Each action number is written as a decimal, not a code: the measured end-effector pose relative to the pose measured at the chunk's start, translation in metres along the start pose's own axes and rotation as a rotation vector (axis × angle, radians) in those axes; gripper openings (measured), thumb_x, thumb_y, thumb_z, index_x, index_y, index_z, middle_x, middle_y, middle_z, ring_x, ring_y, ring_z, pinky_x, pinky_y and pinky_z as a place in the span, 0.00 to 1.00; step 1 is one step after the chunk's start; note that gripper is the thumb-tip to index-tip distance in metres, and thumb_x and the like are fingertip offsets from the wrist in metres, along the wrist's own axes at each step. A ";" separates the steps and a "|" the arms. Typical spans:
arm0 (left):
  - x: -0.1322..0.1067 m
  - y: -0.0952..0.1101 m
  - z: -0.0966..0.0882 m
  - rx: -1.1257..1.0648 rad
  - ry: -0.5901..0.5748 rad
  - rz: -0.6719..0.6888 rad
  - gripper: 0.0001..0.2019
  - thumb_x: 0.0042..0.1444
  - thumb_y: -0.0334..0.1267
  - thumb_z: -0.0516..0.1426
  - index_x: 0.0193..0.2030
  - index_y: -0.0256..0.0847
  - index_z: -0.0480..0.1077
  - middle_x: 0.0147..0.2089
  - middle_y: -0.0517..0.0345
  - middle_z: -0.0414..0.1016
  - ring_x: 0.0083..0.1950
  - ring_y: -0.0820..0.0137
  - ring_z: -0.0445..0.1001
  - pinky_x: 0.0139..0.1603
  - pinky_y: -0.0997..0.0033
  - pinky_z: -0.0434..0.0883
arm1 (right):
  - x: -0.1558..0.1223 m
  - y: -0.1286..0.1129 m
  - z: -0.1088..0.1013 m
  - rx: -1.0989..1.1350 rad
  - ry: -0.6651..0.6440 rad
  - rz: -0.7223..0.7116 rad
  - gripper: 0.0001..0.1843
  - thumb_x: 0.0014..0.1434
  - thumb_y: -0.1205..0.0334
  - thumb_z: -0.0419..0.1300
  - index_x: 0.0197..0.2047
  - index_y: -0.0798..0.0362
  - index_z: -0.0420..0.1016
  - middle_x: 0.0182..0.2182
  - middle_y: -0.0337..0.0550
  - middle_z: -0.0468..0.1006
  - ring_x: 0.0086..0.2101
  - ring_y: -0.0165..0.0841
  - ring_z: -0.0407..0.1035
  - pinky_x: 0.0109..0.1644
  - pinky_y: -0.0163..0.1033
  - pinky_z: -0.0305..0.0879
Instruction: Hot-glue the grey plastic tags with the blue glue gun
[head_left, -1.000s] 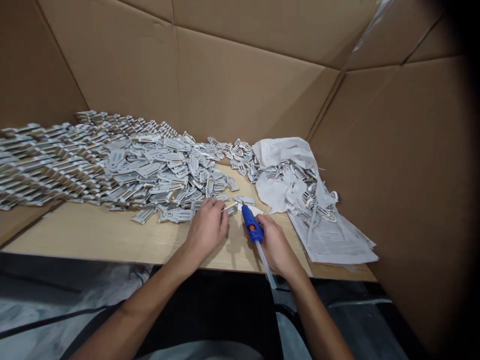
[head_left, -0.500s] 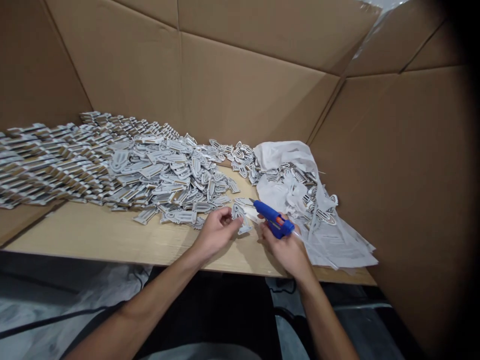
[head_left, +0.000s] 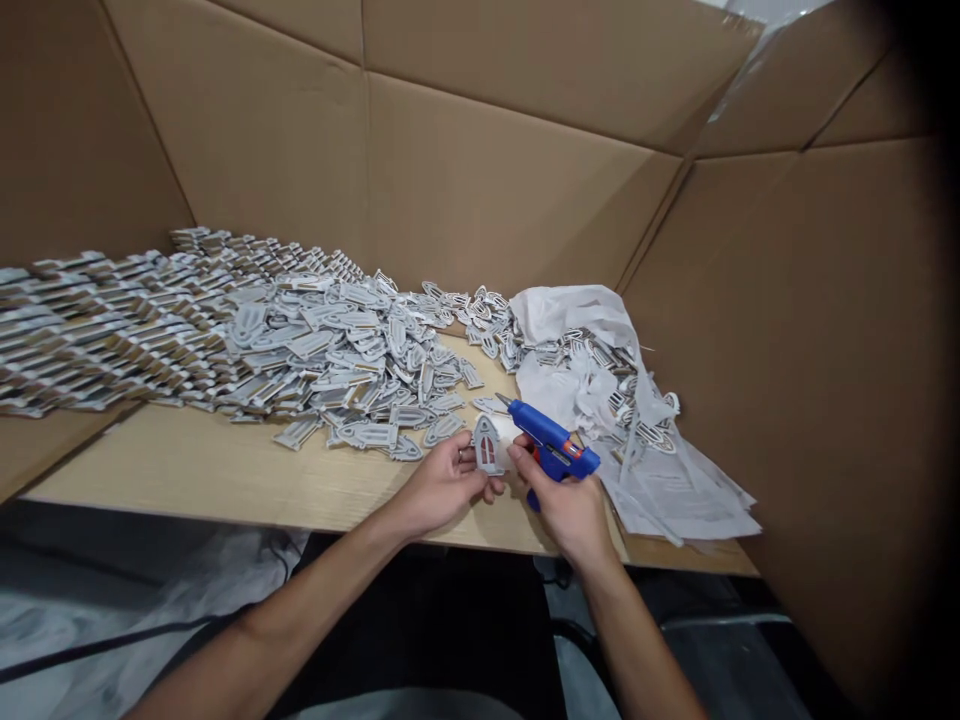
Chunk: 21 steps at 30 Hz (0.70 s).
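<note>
My left hand holds a small grey arched window-shaped cutout upright by its edge, with reddish-brown showing through its slots. Closed round the handle of a blue glue gun, my right hand is just to the right of the cutout. The gun's nozzle points up and to the left, above the cutout and apart from it. A white piece shows between the two hands; whether the right fingertips grip it I cannot tell. Beyond my left hand lies a loose heap of similar grey cutouts.
Neatly overlapped stacks of cutouts fill the left side. At the right, crumpled white paper and plastic partly cover more cutouts. Tall cardboard walls enclose the back and sides of the pale board.
My left hand has turned the cutout upright, so its face and slots now show. The glue gun has shifted slightly right, still in my right hand.
</note>
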<state>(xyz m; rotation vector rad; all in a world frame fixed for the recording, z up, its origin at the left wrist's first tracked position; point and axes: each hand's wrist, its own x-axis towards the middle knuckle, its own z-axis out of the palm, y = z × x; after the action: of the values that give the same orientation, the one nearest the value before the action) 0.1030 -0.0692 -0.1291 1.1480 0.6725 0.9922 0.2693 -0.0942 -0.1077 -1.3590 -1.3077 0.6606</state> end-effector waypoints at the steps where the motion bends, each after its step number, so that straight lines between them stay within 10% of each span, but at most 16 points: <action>1: 0.000 -0.001 0.000 -0.009 0.002 0.002 0.20 0.51 0.36 0.68 0.49 0.33 0.69 0.38 0.50 0.79 0.36 0.69 0.79 0.40 0.68 0.75 | 0.000 0.001 0.002 0.049 0.001 0.019 0.22 0.54 0.41 0.70 0.39 0.53 0.82 0.31 0.46 0.84 0.29 0.40 0.79 0.34 0.43 0.76; 21: -0.001 0.005 0.003 0.071 0.011 -0.019 0.10 0.56 0.39 0.62 0.40 0.34 0.71 0.31 0.53 0.77 0.27 0.75 0.71 0.30 0.75 0.66 | -0.002 0.026 0.018 0.122 -0.074 -0.052 0.17 0.60 0.48 0.68 0.42 0.53 0.76 0.34 0.44 0.81 0.30 0.35 0.75 0.34 0.38 0.73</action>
<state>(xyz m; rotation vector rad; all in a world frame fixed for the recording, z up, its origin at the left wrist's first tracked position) 0.1041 -0.0706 -0.1236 1.1965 0.7309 0.9653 0.2608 -0.0858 -0.1375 -1.2080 -1.3349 0.7488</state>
